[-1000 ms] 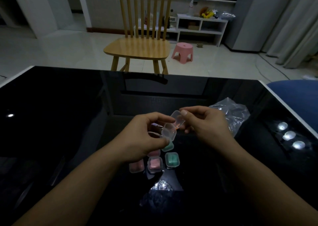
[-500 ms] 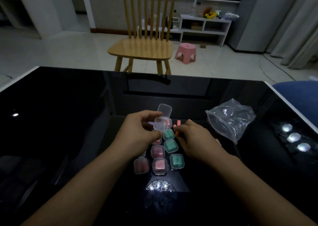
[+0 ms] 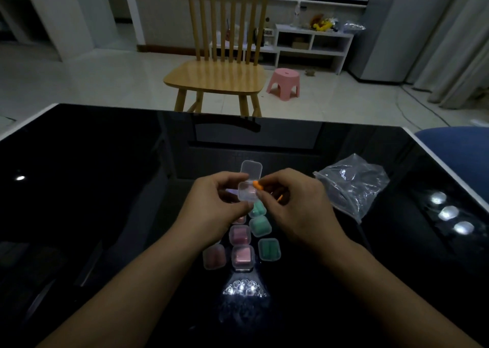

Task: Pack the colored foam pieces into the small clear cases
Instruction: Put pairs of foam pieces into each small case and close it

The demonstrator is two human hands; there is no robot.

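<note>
Holding an open clear case (image 3: 247, 192) above the worktop (image 3: 105, 189), lid hinged back and up, left hand (image 3: 217, 204) pinching the case's base between thumb and curled fingers. Pressing an orange foam piece (image 3: 257, 185) toward the case's mouth with the right hand (image 3: 293, 207), grip closed around the piece between thumb and forefinger; tip of the foam sitting just at the rim, not yet clearly inside. Showing a second sliver of orange (image 3: 280, 197) deeper in the right palm, possibly another piece, though too small to be sure.

Lying below the hands, on the dark glass: a cluster of closed cases already filled. Counting three with pink foam (image 3: 240, 235) and at least three with green foam (image 3: 269, 249); one or two more partly hidden under the left hand, so the exact tally cannot be given. Resting to the right, well apart from the cluster, a crumpled plastic bag (image 3: 352, 183), contents not discernible.

Judging the job as well advanced: most cases packed and shut, this orange one in the middle of being filled. Remaining, by the look of it: seating the foam, snapping the lid down, setting the case among the others.
</note>
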